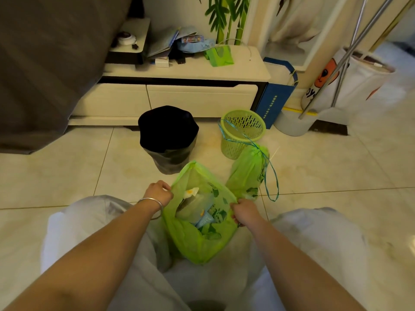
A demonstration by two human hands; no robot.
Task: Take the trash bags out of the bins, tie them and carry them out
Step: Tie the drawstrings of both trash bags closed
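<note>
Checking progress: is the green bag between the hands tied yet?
Open: left hand and right hand hold green bag mouth apart, trash visible.

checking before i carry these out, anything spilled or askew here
Nothing spilled on the tiled floor. The tied green plastic bag leans tilted against the green slotted basket, its blue drawstring trailing loose. The open green plastic bag is untied.

One head-worn wide-angle camera looked forward and steeply down from above the open green bag (202,239), close over it; the cabinet (179,95) lay beyond it.
</note>
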